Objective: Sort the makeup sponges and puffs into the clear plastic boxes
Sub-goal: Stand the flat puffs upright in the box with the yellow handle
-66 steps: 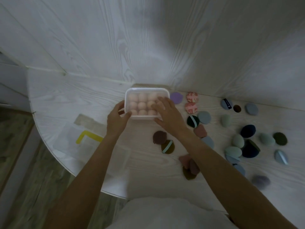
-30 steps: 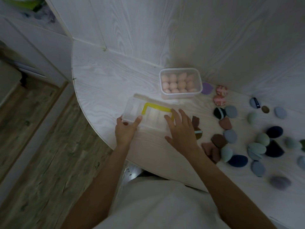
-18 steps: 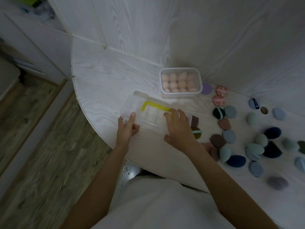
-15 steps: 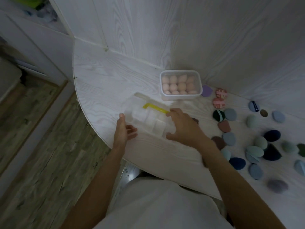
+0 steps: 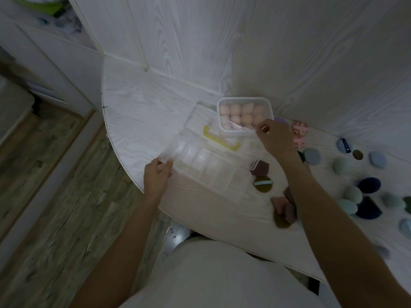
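A clear divided box (image 5: 206,167) with a yellow handle (image 5: 220,140) lies on the white table near its rounded edge. Its clear lid (image 5: 242,136) is raised and tilted back. My left hand (image 5: 156,174) grips the box's left end. My right hand (image 5: 274,138) pinches the lid's far right corner. Behind it stands a second clear box (image 5: 244,113) filled with pink egg-shaped sponges. Loose sponges and puffs lie to the right: a brown puff (image 5: 260,167), an olive puff (image 5: 263,184), a navy sponge (image 5: 369,185), a mint sponge (image 5: 345,206).
The white wall panel (image 5: 244,52) rises just behind the boxes. The table's curved edge (image 5: 124,165) drops to a wooden floor (image 5: 55,196) on the left. A pink patterned puff (image 5: 300,132) and blue puffs (image 5: 377,158) lie toward the wall on the right.
The divided box was pulled in front of me, and its lid has swung up and back under my right hand. My left hand shifted to the box's left end.
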Tool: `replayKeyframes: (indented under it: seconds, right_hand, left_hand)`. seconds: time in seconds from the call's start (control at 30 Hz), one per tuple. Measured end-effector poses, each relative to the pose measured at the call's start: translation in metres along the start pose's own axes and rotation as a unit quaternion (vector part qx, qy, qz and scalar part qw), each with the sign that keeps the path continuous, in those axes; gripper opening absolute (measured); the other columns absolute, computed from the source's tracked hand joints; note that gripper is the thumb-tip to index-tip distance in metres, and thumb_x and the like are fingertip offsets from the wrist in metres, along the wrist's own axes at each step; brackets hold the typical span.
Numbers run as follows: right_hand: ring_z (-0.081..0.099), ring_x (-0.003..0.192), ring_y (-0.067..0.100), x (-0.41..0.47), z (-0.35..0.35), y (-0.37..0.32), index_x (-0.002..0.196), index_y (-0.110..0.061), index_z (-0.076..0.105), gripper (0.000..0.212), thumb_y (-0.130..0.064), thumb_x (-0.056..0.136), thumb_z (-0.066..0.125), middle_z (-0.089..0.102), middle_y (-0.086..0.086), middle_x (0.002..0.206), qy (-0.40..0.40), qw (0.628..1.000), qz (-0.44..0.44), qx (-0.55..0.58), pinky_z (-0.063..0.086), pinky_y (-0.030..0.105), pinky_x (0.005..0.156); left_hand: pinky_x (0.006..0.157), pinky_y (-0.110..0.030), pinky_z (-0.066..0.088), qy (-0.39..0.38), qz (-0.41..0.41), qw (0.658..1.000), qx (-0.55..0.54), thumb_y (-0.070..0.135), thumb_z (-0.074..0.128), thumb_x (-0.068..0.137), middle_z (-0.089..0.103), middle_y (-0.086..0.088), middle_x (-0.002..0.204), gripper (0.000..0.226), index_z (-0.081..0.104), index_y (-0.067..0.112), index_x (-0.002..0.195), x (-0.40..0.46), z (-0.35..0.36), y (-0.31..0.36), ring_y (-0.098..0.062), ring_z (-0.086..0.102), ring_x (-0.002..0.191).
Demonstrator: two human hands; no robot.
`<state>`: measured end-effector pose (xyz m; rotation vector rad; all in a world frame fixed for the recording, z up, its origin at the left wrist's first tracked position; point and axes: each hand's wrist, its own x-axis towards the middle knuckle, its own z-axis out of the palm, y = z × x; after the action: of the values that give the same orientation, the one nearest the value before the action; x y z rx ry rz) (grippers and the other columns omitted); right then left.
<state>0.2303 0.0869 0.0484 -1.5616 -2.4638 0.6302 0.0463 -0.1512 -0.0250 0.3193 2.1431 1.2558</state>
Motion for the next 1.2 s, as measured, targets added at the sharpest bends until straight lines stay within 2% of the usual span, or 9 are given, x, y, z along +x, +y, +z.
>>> replayKeyframes:
  seconds: [0.1, 0.2, 0.3, 0.47, 0.67, 0.8, 0.97, 1.1, 1.2]
  right_hand:
    - [0.052, 0.103, 0.031, -0.014, 0.008, 0.008, 0.119, -0.012, 0.053, 0.032, -0.025, 0.089, 0.055, 0.053, 0.015, 0.117, 0.027, 0.998, 0.023, -0.057, 0.043, 0.037, 0.081]
    - [0.055, 0.100, 0.030, -0.036, 0.018, 0.019, 0.128, -0.013, 0.040, 0.045, -0.025, 0.088, 0.057, 0.056, 0.014, 0.110, 0.001, 0.992, 0.100, 0.071, 0.044, 0.037, 0.082]
    - [0.058, 0.087, 0.023, -0.045, 0.027, 0.021, 0.127, -0.012, 0.040, 0.043, -0.017, 0.088, 0.058, 0.058, 0.007, 0.094, 0.000, 0.974, 0.131, 0.184, 0.048, 0.034, 0.079]
    - [0.061, 0.085, 0.020, -0.027, 0.024, 0.024, 0.118, -0.010, 0.049, 0.035, -0.006, 0.085, 0.061, 0.061, 0.008, 0.099, 0.004, 0.942, 0.143, 0.304, 0.054, 0.041, 0.085]
    - [0.054, 0.098, 0.013, -0.027, 0.008, 0.035, 0.118, -0.009, 0.052, 0.033, -0.011, 0.086, 0.060, 0.058, 0.002, 0.112, -0.020, 0.948, 0.099, 0.301, 0.046, 0.025, 0.087]
    - [0.053, 0.102, 0.015, -0.060, -0.009, 0.071, 0.117, -0.008, 0.055, 0.029, -0.008, 0.088, 0.059, 0.058, 0.003, 0.116, 0.005, 0.962, 0.052, 0.269, 0.039, 0.017, 0.083]
    - [0.053, 0.099, 0.016, -0.119, -0.008, 0.144, 0.112, -0.004, 0.058, 0.029, -0.006, 0.083, 0.061, 0.061, 0.010, 0.112, 0.028, 0.987, 0.031, 0.155, 0.033, 0.017, 0.083]
    - [0.057, 0.094, 0.035, -0.146, 0.005, 0.176, 0.101, -0.002, 0.064, 0.034, -0.025, 0.075, 0.060, 0.064, 0.017, 0.102, -0.016, 0.994, 0.042, 0.095, 0.037, 0.031, 0.082]
    - [0.044, 0.115, 0.035, -0.152, 0.009, 0.181, 0.119, -0.021, 0.057, 0.052, -0.029, 0.071, 0.073, 0.050, 0.011, 0.127, -0.084, 0.996, -0.007, 0.011, 0.034, 0.040, 0.095]
  left_hand:
    - [0.091, -0.046, 0.049, 0.018, 0.028, 0.995, 0.097, 0.049, 0.065, 0.079, 0.055, -0.009, 0.124, 0.061, 0.050, 0.015, 0.128, -0.001, 0.001, 0.004, -0.021, 0.059, 0.102]
    - [0.099, -0.043, 0.042, 0.034, 0.055, 0.993, 0.098, 0.038, 0.071, 0.078, 0.047, -0.007, 0.133, 0.070, 0.041, 0.015, 0.136, -0.002, 0.004, 0.010, -0.022, 0.046, 0.120]
    - [0.102, -0.045, 0.041, 0.017, 0.076, 0.990, 0.120, 0.042, 0.073, 0.075, 0.044, -0.006, 0.137, 0.075, 0.038, 0.016, 0.137, -0.003, 0.008, 0.011, -0.022, 0.044, 0.125]
    - [0.100, -0.039, 0.041, 0.014, 0.056, 0.989, 0.136, 0.042, 0.069, 0.079, 0.044, -0.004, 0.137, 0.071, 0.037, 0.015, 0.137, -0.011, 0.013, 0.014, -0.021, 0.044, 0.124]
    - [0.098, -0.037, 0.037, 0.023, 0.035, 0.988, 0.148, 0.032, 0.062, 0.087, 0.040, -0.010, 0.139, 0.061, 0.036, 0.011, 0.138, -0.045, 0.031, 0.022, -0.026, 0.042, 0.125]
    - [0.101, -0.040, 0.032, 0.057, 0.125, 0.972, 0.191, 0.026, 0.061, 0.088, 0.039, -0.012, 0.136, 0.048, 0.045, 0.015, 0.132, -0.063, 0.047, 0.041, -0.031, 0.035, 0.124]
    - [0.098, -0.049, 0.034, 0.111, 0.253, 0.897, 0.346, 0.033, 0.057, 0.077, 0.045, -0.020, 0.133, 0.048, 0.057, 0.012, 0.120, -0.066, 0.084, 0.066, -0.042, 0.037, 0.124]
    - [0.099, -0.028, 0.030, -0.019, 0.340, 0.891, 0.302, 0.028, 0.052, 0.080, 0.054, -0.013, 0.123, 0.039, 0.060, 0.013, 0.116, -0.081, 0.116, 0.071, -0.032, 0.046, 0.115]
    - [0.093, -0.021, 0.036, -0.176, 0.443, 0.827, 0.299, 0.014, 0.058, 0.083, 0.061, -0.007, 0.113, 0.029, 0.061, 0.012, 0.112, -0.091, 0.150, 0.083, -0.023, 0.052, 0.105]
